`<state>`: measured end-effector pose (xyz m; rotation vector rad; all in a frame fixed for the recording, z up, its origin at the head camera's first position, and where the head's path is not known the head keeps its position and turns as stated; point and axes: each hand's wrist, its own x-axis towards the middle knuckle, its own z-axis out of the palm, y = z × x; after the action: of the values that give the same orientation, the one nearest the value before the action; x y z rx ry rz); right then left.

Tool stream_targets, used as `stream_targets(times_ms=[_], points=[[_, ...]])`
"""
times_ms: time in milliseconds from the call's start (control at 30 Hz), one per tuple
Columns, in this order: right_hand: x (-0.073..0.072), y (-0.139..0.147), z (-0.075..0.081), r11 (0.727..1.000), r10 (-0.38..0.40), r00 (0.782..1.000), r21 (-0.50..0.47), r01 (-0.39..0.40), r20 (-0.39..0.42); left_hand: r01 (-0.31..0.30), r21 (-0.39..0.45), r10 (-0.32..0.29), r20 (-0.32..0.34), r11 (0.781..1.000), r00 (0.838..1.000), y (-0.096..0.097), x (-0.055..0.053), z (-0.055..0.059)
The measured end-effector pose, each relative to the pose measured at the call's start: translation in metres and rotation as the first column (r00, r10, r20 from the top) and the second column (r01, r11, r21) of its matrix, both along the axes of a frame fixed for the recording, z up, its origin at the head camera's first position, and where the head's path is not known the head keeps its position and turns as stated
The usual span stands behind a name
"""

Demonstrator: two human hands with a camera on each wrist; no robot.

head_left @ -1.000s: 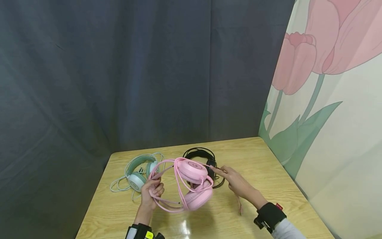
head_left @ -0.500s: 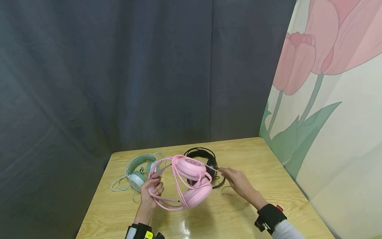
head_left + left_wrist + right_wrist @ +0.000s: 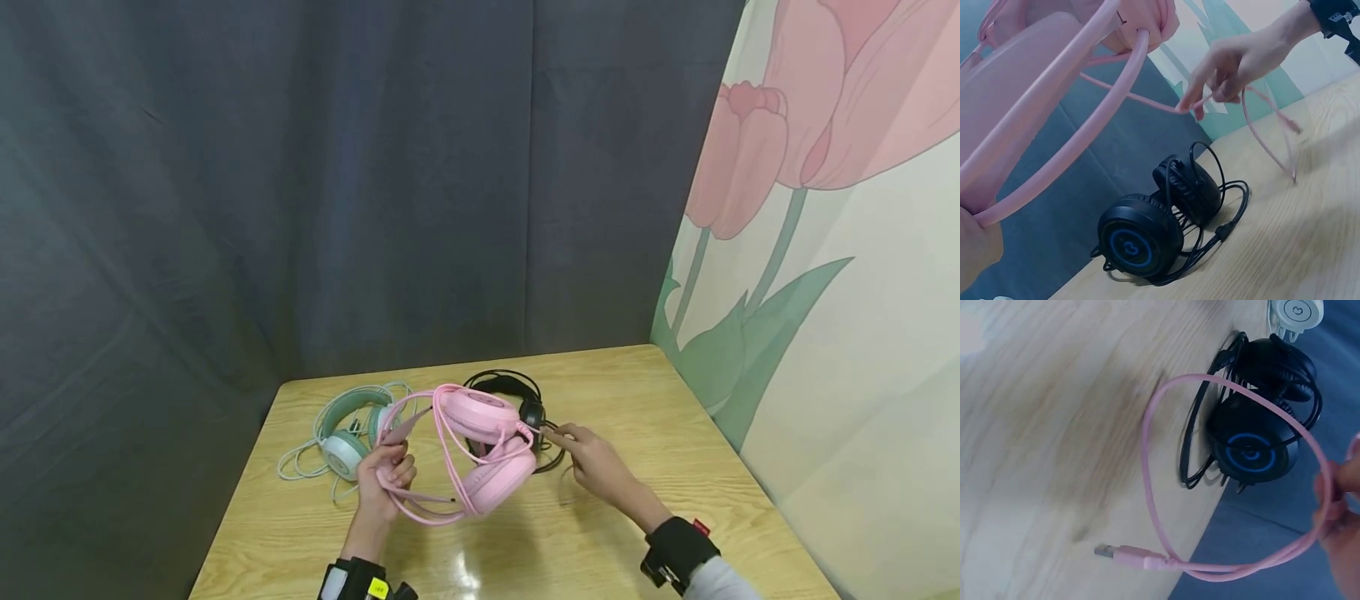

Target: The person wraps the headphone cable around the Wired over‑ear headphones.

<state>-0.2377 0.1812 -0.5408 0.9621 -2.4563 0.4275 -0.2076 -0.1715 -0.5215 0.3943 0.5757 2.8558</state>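
My left hand [image 3: 386, 483] grips the headband of a pair of pink headphones [image 3: 487, 417], held up over the table with the ear cups toward the right. Pink cord is looped around the headband and cups. To their right, my right hand [image 3: 596, 462] pinches the free stretch of the pink cable [image 3: 1147, 456] between thumb and fingers. From those fingers the cable hangs in a loop, and its end carries a USB plug [image 3: 1138, 557]. Behind the pink pair, partly covered by it in the head view, lie black headphones [image 3: 1138, 237] with their cord bundled.
Mint-green and white headphones [image 3: 343, 454] lie at the left of the wooden table [image 3: 622, 383], their pale cable spread around them. A dark curtain [image 3: 412, 183] stands along the far edge. A tulip-printed wall covering [image 3: 862, 350] borders the right side.
My right hand first drew away to the right along the cable, then came slightly back toward the ear cups. The hanging cable end swung left. My left hand keeps its grip, the headphones barely shifting.
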Motion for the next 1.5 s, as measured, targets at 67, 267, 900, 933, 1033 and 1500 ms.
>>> stream_targets(times_ms=[67,267,900,933,1033,1500], points=[[0.002,-0.003,0.000,0.997,-0.001,0.999,0.076,-0.002,0.038,-0.004,-0.008,0.004,0.023,1.000,1.000,0.002,0.001,0.000],[0.009,-0.008,-0.005,0.970,-0.042,0.995,0.244,0.017,0.096,-0.042,0.019,0.039,0.125,0.999,0.991,0.009,0.000,0.003],[0.025,-0.040,-0.006,0.970,0.076,0.974,0.209,-0.122,0.216,-0.248,-0.006,0.232,0.383,0.969,0.894,0.021,-0.009,0.021],[0.027,-0.042,-0.005,0.968,0.074,0.973,0.217,-0.123,0.219,-0.256,-0.014,0.241,0.390,0.967,0.889,0.021,-0.009,0.021],[0.030,-0.044,-0.004,0.964,0.087,0.978,0.232,-0.130,0.188,-0.285,-0.044,0.279,0.393,0.957,0.876,0.023,-0.011,0.022],[0.036,-0.049,0.014,0.950,0.189,0.981,0.243,-0.196,0.051,-0.490,-0.248,0.546,0.274,0.835,0.792,0.026,-0.012,0.021]])
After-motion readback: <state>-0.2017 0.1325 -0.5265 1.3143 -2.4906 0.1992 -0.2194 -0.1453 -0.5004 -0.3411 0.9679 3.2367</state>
